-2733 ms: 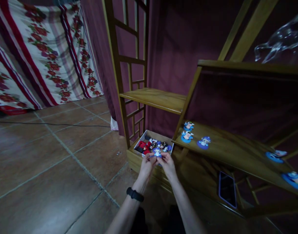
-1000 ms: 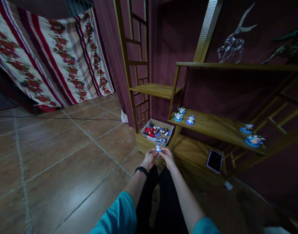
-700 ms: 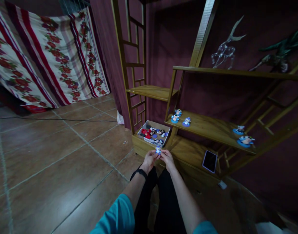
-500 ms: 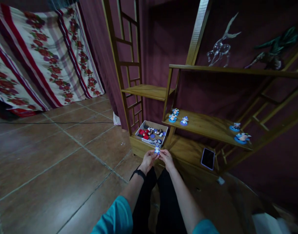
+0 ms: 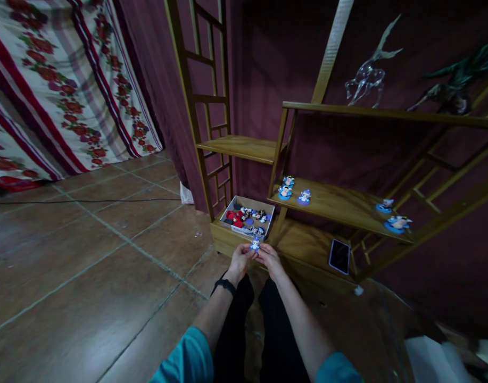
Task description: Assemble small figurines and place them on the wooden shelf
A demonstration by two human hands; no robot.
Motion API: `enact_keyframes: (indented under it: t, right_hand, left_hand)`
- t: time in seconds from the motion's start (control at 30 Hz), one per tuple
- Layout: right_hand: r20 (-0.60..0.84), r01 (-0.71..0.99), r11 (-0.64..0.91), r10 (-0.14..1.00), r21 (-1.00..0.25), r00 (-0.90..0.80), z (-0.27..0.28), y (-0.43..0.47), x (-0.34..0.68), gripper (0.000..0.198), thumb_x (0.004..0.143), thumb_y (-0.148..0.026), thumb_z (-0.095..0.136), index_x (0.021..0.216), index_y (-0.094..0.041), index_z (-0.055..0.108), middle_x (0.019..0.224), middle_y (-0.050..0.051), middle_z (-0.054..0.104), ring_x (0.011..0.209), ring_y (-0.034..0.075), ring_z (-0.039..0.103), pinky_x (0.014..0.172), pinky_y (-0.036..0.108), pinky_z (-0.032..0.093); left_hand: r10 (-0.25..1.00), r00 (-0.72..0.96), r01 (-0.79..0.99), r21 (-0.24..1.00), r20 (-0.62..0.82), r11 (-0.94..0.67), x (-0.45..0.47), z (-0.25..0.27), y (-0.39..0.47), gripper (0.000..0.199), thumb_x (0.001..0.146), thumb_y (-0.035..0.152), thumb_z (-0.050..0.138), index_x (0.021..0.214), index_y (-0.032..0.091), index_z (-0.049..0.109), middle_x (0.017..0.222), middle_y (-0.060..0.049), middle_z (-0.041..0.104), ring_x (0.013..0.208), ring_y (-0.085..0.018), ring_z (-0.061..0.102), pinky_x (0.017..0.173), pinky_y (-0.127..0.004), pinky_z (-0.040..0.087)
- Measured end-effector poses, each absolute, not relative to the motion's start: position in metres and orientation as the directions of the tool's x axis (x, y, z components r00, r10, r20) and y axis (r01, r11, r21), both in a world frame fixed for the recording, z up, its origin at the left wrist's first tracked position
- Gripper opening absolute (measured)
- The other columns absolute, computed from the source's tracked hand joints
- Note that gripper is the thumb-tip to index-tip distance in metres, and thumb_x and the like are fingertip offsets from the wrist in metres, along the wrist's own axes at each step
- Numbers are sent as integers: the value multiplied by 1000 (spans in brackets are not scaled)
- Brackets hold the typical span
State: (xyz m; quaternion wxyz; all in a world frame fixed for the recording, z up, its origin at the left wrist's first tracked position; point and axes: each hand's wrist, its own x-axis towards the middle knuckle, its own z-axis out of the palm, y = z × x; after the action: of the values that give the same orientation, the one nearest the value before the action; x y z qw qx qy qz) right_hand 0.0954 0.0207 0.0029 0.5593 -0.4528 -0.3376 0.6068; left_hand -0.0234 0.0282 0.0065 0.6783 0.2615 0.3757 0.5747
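Observation:
Between my two hands a small white and purple figurine (image 5: pixel 255 244) stands upright on its round purple base. My left hand (image 5: pixel 241 259) pinches the base from the left, and my right hand (image 5: pixel 269 257) pinches it from the right. Just beyond them lies an open white box (image 5: pixel 223 222) of red, black and purple figurines, on the low ledge of a wooden shelf unit. A similar purple-based figurine (image 5: pixel 304 197) stands on the middle shelf (image 5: pixel 339 205), beside two blue-based figurines (image 5: pixel 284 192). Two more blue-based figurines (image 5: pixel 397 224) are at that shelf's right end.
A phone (image 5: pixel 339 257) lies on the lowest board, right of the box. Above, a clear glass deer (image 5: pixel 365 82) and a dark green statue (image 5: pixel 459 80) occupy the upper shelf. A small shelf (image 5: pixel 239 147) juts out over the box. A dark cable (image 5: pixel 88 201) crosses the tiled floor.
The view has shifted slightly. Both hands still hold the figurine in nearly the same place in front of the box, and the shelf figurines have stayed put.

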Motion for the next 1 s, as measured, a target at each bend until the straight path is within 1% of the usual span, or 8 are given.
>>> enact_keyframes:
  t: [0.17,0.3,0.43,0.53,0.67,0.87,1.0]
  right_hand:
    - [-176,-371,-159,984,-915,12,4,17,93,43,57,-34,73,98,-23,65,97,3,68,80,18,65,76,36,51]
    - [-167,-378,-150,986,-914,11,4,17,96,47,56,-34,74,101,-23,65,102,4,68,84,20,64,78,37,50]
    - [-199,-367,-187,980,-911,-6,2,19,101,48,56,-33,74,102,-25,64,108,3,66,92,21,63,82,36,49]
    - [-217,-354,-211,976,-911,-22,-1,21,102,47,58,-34,74,103,-26,64,109,3,65,95,22,62,84,36,48]
    - [-208,-358,-203,978,-911,-26,-6,23,101,46,60,-35,73,104,-27,63,109,2,65,98,22,61,86,39,48]
    - [-208,-394,-198,978,-898,-19,-10,27,102,47,59,-32,74,105,-28,64,115,2,63,101,23,60,86,39,48]
    - [-204,-385,-196,979,-902,-19,-13,29,103,46,59,-31,75,104,-28,64,116,3,63,102,24,60,85,38,48]
  left_hand:
    - [981,49,-572,800,-186,180,-22,0,31,35,53,13,78,81,13,57,70,-2,64,62,-12,61,63,-24,48]
    - [976,96,-593,776,-198,215,-20,1,31,31,57,13,76,82,13,58,74,-4,65,68,-13,63,68,-26,49]
    - [966,138,-598,759,-218,257,-21,3,31,26,62,9,73,84,13,59,79,-6,66,73,-14,64,72,-28,50]
    - [967,117,-611,751,-228,251,-22,4,31,26,64,5,70,86,13,59,80,-5,66,73,-13,63,73,-27,50]
    - [967,96,-637,731,-238,243,-21,4,32,26,66,0,67,87,12,60,80,-6,66,73,-13,64,72,-26,51]
    - [955,118,-623,728,-271,284,-21,8,32,24,68,0,65,89,10,63,81,-9,67,75,-14,64,76,-26,50]
    - [955,113,-641,714,-275,281,-21,8,31,28,68,0,65,93,11,65,83,-9,68,78,-14,64,80,-28,50]
